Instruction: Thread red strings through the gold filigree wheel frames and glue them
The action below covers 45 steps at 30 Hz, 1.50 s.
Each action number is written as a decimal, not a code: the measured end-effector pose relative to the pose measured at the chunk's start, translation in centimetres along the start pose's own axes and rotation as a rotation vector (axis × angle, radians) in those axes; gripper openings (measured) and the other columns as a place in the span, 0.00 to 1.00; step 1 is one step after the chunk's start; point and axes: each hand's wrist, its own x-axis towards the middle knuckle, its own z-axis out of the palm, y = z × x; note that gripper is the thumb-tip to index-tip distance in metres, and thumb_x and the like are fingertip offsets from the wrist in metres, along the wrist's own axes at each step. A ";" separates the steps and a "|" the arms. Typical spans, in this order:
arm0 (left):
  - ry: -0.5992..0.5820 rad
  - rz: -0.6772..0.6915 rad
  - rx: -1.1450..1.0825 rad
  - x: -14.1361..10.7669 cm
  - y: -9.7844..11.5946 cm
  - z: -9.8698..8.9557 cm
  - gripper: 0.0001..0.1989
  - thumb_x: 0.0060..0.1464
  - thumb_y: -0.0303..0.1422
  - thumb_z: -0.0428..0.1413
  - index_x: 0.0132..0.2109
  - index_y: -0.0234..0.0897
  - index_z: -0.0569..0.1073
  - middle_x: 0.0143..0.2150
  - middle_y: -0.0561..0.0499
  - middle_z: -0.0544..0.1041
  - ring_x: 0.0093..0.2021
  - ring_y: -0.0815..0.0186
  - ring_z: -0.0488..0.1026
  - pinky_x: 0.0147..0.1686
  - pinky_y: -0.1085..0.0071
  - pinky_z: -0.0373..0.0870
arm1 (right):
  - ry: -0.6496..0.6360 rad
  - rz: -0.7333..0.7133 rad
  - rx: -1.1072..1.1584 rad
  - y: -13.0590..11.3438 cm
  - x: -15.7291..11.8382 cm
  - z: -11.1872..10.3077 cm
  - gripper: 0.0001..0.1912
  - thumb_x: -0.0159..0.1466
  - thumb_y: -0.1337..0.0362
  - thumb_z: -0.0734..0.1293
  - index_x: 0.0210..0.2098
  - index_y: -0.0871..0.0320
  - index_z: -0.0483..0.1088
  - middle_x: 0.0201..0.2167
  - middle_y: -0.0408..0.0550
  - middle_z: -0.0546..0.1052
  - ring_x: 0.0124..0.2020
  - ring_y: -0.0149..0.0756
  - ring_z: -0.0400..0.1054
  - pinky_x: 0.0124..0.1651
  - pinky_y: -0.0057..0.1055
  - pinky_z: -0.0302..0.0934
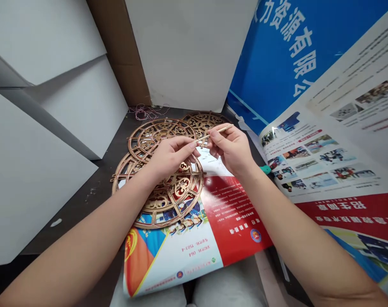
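Note:
My left hand [173,157] hovers over the laser-cut wooden openwork discs, its thumb and fingertips pinched together close to the lower end of a thin wooden stick [215,134]. Any thread in that pinch is too fine to make out. My right hand [230,149] grips the stick between thumb and fingers. The nearest disc [178,189] lies partly on a printed red, white and blue poster [229,221], with a second disc [158,134] overlapping it. A third disc [203,121] sits behind them. Parts of the discs are hidden under my left hand.
A tangle of thin purple thread [146,111] lies at the back of the dark tabletop [85,200]. White boards [37,170] rise on the left, with white board and cardboard [117,51] behind. A large blue and white printed banner [293,85] leans on the right. A small teal object [266,169] sits by the poster.

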 end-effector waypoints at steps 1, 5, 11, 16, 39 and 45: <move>0.005 -0.006 0.000 -0.1 -0.3 0.0 0.15 0.65 0.45 0.62 0.43 0.36 0.81 0.37 0.47 0.82 0.32 0.66 0.77 0.36 0.71 0.75 | 0.009 -0.001 -0.016 0.1 -0.1 0.1 0.25 0.56 0.45 0.81 0.34 0.55 0.69 0.21 0.38 0.76 0.17 0.26 0.62 0.20 0.27 0.56; -0.007 -0.020 0.003 -0.4 -0.9 0.0 0.13 0.63 0.43 0.63 0.45 0.37 0.81 0.37 0.48 0.82 0.32 0.67 0.76 0.35 0.71 0.74 | 0.028 -0.007 -0.070 0.3 -0.3 0.3 0.23 0.58 0.46 0.80 0.33 0.55 0.69 0.21 0.40 0.76 0.18 0.26 0.64 0.21 0.26 0.57; 0.015 0.004 0.023 -0.6 -0.4 0.3 0.13 0.66 0.43 0.60 0.41 0.37 0.80 0.35 0.49 0.80 0.30 0.68 0.74 0.33 0.72 0.73 | 0.033 -0.044 -0.136 0.2 -0.4 0.3 0.22 0.60 0.46 0.79 0.32 0.55 0.71 0.20 0.39 0.74 0.17 0.26 0.60 0.20 0.27 0.53; 0.071 -0.046 -0.092 -0.4 -0.3 0.4 0.13 0.66 0.42 0.61 0.42 0.36 0.81 0.34 0.49 0.80 0.29 0.68 0.75 0.33 0.72 0.75 | 0.012 0.014 -0.202 0.1 -0.4 0.2 0.23 0.62 0.42 0.75 0.35 0.56 0.76 0.21 0.40 0.74 0.18 0.25 0.59 0.21 0.27 0.52; 0.155 -0.053 -0.212 0.1 -1.0 0.0 0.15 0.65 0.43 0.62 0.40 0.34 0.80 0.31 0.49 0.79 0.26 0.69 0.75 0.29 0.73 0.74 | 0.110 -0.039 -0.223 -0.4 -0.3 -0.1 0.15 0.62 0.54 0.77 0.30 0.55 0.71 0.21 0.38 0.66 0.21 0.26 0.54 0.24 0.30 0.47; 0.395 -0.104 -0.292 0.8 -1.5 -0.9 0.10 0.69 0.33 0.57 0.38 0.34 0.78 0.31 0.51 0.76 0.24 0.72 0.73 0.25 0.76 0.73 | 0.170 0.015 0.068 -1.0 0.7 -1.6 0.13 0.63 0.53 0.75 0.34 0.52 0.70 0.23 0.37 0.66 0.19 0.26 0.56 0.22 0.29 0.51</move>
